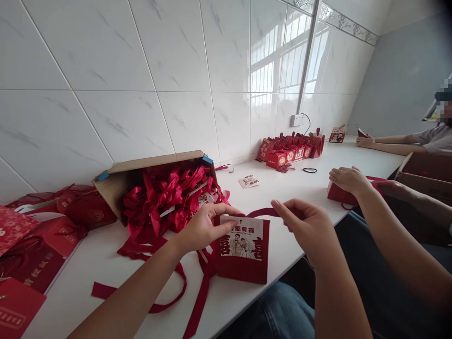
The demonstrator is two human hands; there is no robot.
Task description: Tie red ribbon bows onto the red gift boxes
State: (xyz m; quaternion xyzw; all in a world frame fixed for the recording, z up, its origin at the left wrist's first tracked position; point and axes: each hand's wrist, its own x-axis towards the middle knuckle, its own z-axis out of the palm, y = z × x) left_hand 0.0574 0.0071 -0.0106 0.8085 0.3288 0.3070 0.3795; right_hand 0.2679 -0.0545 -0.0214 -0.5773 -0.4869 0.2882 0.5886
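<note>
Red wedding gift box (243, 266) is right at the left hand (203, 226), at four o'clock from it, and this nearer hand has its thumb and fingers pinched on the box's top left part. From the right hand (309, 226), the box is at eight o'clock, and that hand squeezes a dark red ribbon (261, 212) whose long way runs from nine to three o'clock, between the box top and its fingertips. The box is upright by the bench (286, 188) edge, but I can't tell if its bottom touches.
</note>
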